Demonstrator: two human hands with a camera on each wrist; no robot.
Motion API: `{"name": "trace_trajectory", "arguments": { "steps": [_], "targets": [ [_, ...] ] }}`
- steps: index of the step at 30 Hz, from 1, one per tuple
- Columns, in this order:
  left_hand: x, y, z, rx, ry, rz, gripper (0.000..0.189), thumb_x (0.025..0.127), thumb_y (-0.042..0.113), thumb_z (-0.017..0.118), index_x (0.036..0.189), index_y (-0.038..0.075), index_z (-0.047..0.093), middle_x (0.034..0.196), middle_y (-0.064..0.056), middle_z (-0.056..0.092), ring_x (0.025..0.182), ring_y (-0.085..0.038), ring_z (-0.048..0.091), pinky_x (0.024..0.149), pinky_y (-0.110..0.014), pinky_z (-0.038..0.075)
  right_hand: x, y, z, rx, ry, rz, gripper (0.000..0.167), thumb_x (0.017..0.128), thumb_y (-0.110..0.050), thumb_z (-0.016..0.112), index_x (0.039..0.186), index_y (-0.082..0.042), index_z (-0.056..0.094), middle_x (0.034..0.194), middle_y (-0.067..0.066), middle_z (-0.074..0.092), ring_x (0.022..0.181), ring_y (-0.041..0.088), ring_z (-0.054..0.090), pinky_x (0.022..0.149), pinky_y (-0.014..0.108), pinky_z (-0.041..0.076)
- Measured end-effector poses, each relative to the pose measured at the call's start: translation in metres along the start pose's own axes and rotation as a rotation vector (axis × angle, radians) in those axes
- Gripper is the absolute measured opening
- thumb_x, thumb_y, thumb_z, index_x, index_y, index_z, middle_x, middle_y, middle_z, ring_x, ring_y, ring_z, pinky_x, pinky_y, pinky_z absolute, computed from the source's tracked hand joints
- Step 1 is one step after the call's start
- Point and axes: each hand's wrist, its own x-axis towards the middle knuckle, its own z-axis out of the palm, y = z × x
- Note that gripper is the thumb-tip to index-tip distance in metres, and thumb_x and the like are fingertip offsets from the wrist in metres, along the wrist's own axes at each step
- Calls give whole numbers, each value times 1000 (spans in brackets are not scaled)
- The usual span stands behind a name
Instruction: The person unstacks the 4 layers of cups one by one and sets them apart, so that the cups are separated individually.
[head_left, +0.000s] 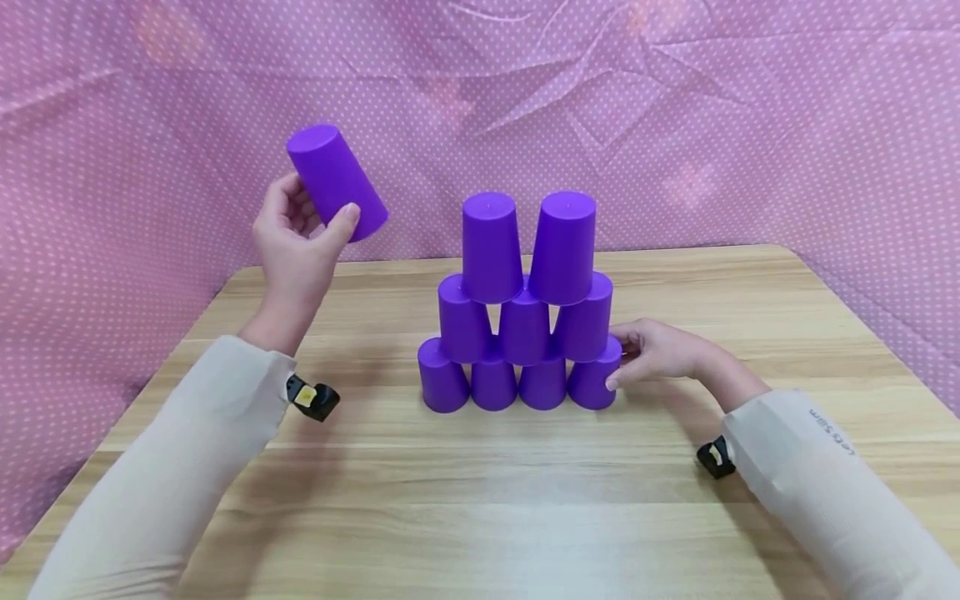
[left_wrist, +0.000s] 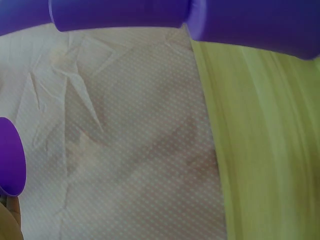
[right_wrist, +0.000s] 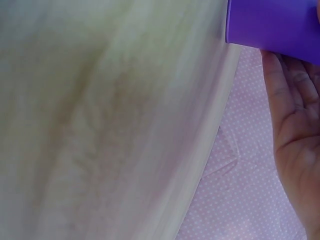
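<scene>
Cup (head_left: 335, 177), tilted, left fingers (head_left: 282, 193) curled round it, right fingers (head_left: 632, 335) pinching bottom-right cup (head_left: 591, 383) of pyramid (head_left: 523, 329)

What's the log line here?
left hand: holds purple tapered plastic cup; right hand: touches bottom-right purple cup; purple pyramid: four, three, two upward

Midway between the left and right edges of the desk (head_left: 480, 500) stands a stack: a bottom row of four cups (head_left: 492, 385), a middle row of three (head_left: 524, 321) on them, and a top pair (head_left: 491, 250) above. Left of the stack, towards the far left corner, the left hand (head_left: 296, 250) holds a raised cup (head_left: 337, 179). The right hand (head_left: 660, 350) sits against the rightmost bottom cup (head_left: 595, 379). Behind the far edge hangs a cloth (head_left: 300, 50).
</scene>
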Motion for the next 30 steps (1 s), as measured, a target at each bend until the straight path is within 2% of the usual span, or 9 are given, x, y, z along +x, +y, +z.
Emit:
{"name": "trace_trajectory", "arguments": {
  "steps": [8, 13, 25, 30],
  "targets": [
    [-5, -17, -20, 39, 74, -58, 46, 75, 6, 73, 117, 7, 56, 102, -3, 59, 93, -15, 57, 85, -24, 49, 0, 0, 0, 6, 4, -9, 51, 76, -10, 75, 118, 9, 53, 105, 19, 65, 93, 15, 65, 85, 28, 53],
    [-8, -26, -31, 22, 125, -110, 44, 74, 6, 74, 115, 7, 57, 100, -3, 60, 90, -15, 58, 83, -23, 50, 0, 1, 0, 18, -2, -10, 51, 76, -9, 75, 118, 9, 53, 105, 20, 65, 93, 15, 65, 85, 28, 53],
    [-21, -56, -47, 118, 111, -209, 51, 74, 6, 75, 121, 7, 53, 107, -5, 58, 100, -18, 57, 92, -29, 49, 0, 0, 0, -5, 7, 1, 51, 76, -11, 75, 118, 8, 54, 105, 18, 66, 92, 15, 65, 84, 28, 54],
    [-25, -68, -51, 196, 103, -260, 55, 76, 9, 75, 125, 6, 50, 114, -8, 56, 107, -18, 56, 97, -30, 47, -1, -2, -1, -28, 11, 12, 52, 76, -12, 75, 119, 7, 54, 104, 16, 66, 92, 15, 64, 84, 28, 53]
  ]
}}
